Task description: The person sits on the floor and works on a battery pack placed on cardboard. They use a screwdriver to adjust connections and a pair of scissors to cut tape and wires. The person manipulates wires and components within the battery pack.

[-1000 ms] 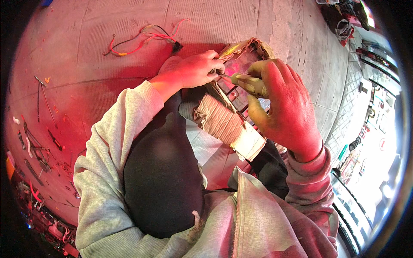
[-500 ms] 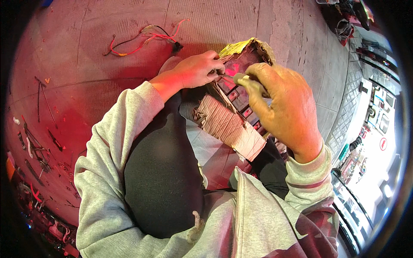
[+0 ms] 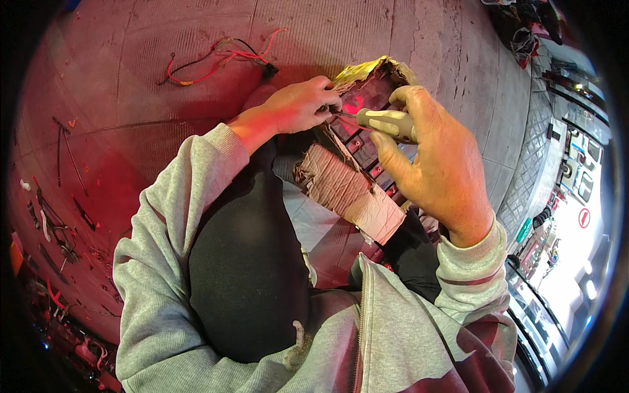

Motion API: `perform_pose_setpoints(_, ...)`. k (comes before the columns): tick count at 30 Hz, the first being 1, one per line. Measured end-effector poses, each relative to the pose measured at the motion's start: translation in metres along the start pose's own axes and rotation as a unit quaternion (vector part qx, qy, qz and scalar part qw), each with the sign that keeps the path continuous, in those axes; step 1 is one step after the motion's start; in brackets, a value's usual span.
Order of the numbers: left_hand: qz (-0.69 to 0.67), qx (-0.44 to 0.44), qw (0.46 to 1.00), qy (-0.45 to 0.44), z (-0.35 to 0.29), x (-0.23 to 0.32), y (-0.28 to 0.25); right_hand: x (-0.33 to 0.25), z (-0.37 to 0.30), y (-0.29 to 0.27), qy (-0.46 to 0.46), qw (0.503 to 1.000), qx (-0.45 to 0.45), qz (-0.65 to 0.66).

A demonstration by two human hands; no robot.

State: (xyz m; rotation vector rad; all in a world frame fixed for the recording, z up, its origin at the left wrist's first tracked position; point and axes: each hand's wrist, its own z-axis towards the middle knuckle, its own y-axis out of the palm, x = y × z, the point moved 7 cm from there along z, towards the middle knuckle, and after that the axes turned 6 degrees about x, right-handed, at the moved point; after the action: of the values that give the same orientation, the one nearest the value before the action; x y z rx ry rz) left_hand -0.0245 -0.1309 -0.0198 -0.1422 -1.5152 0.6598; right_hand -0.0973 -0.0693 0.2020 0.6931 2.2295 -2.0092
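In front of me, between my legs, is a dark battery-like block [image 3: 368,93] with small metal terminals along its side, partly wrapped in torn cardboard [image 3: 359,196] and yellow covering [image 3: 357,73]. My right hand [image 3: 445,160] holds a screwdriver [image 3: 388,122] by its grey and pale yellow handle, thumb below and fingers above. Its thin shaft points left, toward the fingers of my left hand [image 3: 304,105]. The left fingers are curled and pressed together at the block's left edge, by the shaft's tip. What they pinch there is hidden.
Red and black wires with a connector [image 3: 229,56] lie on the grooved floor [image 3: 170,39] ahead. Several dark tools or scraps [image 3: 56,229] lie at the far left. A brightly lit glass display case [image 3: 563,216] stands to the right. My knee [image 3: 252,262] is left of the block.
My right fingers have loosened and shifted around the screwdriver handle, which now shows more. The left hand and the block stay nearly still.
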Motion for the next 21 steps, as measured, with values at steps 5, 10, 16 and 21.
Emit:
perform_pose_setpoints(5,0.002,-0.038,0.998,-0.041,0.0,0.0,0.001,-0.007,-0.001,0.001,-0.07,0.996,0.015,-0.056)
perform_pose_setpoints(10,0.001,-0.026,0.999,-0.024,-0.001,0.006,-0.005,-0.001,-0.005,0.002,-0.038,0.999,0.022,0.026)
perform_pose_setpoints(16,-0.005,-0.015,1.0,-0.014,-0.001,0.003,-0.002,-0.01,-0.002,-0.004,-0.11,0.993,0.041,-0.03)
perform_pose_setpoints(21,-0.01,-0.013,1.0,-0.017,-0.001,0.001,-0.001,0.011,-0.005,0.003,0.073,0.996,-0.048,0.025)
